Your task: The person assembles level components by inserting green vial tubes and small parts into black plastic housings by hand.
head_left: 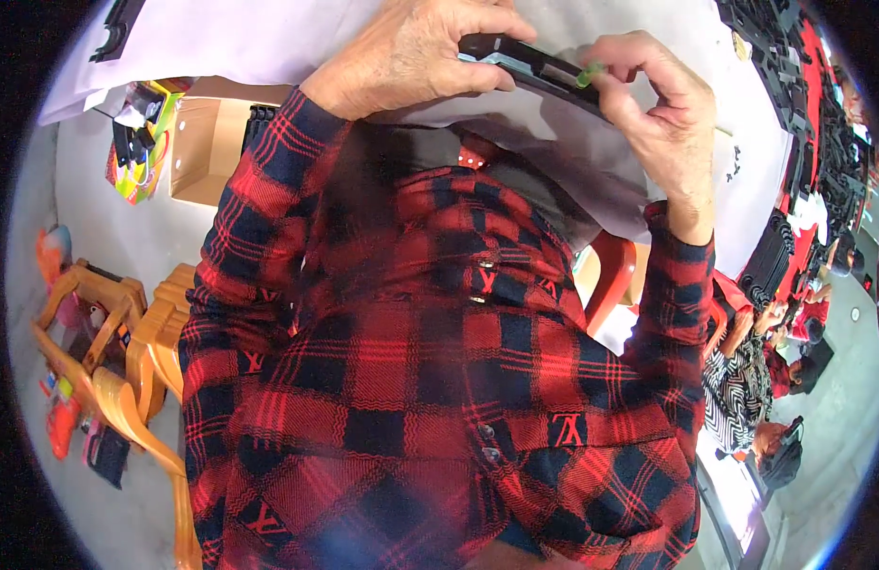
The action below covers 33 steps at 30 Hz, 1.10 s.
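My left hand (pixel 406 52) grips a long, narrow black plastic part (pixel 553 74) at its left end, thumb below and fingers above. A pale bluish strip shows along the part near my thumb. At the part's right end, the thumb and forefinger of my right hand (pixel 669 109) pinch a small translucent green piece (pixel 589 74). This piece sits against or just over the part; I cannot tell whether it is attached. Both hands are close above a table with a pale cloth (pixel 240 43).
Many black plastic parts (pixel 772 71) lie along the table's right side on red material. A few tiny dark bits (pixel 734 163) rest on the cloth. To the left are an open cardboard box (pixel 200 152) and a wooden chair (pixel 126 399). Other people (pixel 743 380) sit at the far right.
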Available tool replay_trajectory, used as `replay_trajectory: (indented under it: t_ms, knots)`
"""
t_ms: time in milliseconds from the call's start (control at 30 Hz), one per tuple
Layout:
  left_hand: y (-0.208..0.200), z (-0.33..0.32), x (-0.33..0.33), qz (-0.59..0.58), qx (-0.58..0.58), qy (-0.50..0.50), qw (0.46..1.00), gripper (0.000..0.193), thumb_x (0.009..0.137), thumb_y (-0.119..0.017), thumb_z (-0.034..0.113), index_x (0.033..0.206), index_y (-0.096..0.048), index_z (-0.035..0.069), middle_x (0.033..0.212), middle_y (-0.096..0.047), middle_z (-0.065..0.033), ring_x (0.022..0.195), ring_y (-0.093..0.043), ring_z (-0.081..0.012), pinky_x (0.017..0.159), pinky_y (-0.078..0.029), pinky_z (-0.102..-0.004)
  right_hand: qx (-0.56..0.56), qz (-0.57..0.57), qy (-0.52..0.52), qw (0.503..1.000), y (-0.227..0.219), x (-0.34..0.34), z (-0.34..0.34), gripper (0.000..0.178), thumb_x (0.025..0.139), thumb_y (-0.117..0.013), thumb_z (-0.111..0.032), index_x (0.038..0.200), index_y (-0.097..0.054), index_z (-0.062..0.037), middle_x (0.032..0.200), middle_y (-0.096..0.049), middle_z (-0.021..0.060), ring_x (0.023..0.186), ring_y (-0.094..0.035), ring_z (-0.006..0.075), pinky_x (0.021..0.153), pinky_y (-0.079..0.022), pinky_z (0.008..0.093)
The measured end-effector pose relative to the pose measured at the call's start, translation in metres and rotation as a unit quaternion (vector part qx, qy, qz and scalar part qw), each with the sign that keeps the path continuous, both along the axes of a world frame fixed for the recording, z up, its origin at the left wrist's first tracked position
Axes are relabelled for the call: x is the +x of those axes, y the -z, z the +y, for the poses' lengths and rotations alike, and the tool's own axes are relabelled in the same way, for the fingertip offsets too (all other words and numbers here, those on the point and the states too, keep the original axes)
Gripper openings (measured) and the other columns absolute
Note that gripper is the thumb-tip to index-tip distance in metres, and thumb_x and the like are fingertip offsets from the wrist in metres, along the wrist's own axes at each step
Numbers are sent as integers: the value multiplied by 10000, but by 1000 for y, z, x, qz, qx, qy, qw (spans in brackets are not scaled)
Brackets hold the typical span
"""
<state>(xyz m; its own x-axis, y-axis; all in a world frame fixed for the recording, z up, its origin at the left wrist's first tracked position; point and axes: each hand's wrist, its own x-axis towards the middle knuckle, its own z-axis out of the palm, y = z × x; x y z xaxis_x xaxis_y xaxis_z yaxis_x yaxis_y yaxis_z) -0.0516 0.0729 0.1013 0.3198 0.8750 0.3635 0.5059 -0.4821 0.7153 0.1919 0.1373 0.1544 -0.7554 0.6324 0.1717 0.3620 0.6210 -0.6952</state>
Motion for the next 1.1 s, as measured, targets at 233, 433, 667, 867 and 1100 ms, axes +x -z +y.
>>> replay_trajectory:
  t_ms: [233, 433, 667, 867, 1100]
  knots:
    - [1, 1, 2, -9, 11, -2, 1000, 333, 688, -780, 172, 987, -684, 61, 854, -566, -43, 868, -569, -233, 787, -394, -366, 126, -101, -22, 987, -10, -11, -7, 250, 773, -636, 64, 991, -668, -56, 852, -639, 49, 753, -624, 158, 703, -499, 265]
    - [2, 1, 1, -15, 13, 5, 1000, 338, 691, -783, 176, 990, -681, 57, 871, -576, -45, 888, -573, -233, 807, -390, -364, 136, -102, -50, 984, -12, -13, -9, 274, 772, -643, 67, 1011, -671, -67, 887, -632, 44, 766, -644, 177, 686, -516, 275]
    - [1, 0, 3, -7, 8, -4, 1000, 342, 688, -793, 178, 989, -683, 58, 892, -588, -45, 901, -579, -235, 813, -391, -360, 133, -101, -53, 984, -7, -8, -6, 277, 777, -658, 48, 1023, -675, -78, 912, -632, 43, 784, -651, 198, 691, -524, 292]
    - [3, 1, 3, -4, 20, -3, 1000, 337, 693, -792, 182, 990, -686, 63, 896, -587, -44, 907, -578, -233, 812, -387, -357, 228, -131, -105, 959, -12, -9, -3, 304, 745, -689, 26, 1026, -692, -90, 953, -621, 45, 832, -630, 245, 715, -519, 329]
    - [2, -1, 2, 0, 13, -2, 1000, 329, 707, -783, 202, 990, -689, 62, 870, -560, -47, 880, -560, -234, 801, -379, -359, 252, -153, -140, 945, -7, -6, -1, 363, 758, -676, 8, 1086, -714, -143, 947, -600, 35, 812, -598, 216, 712, -503, 336]
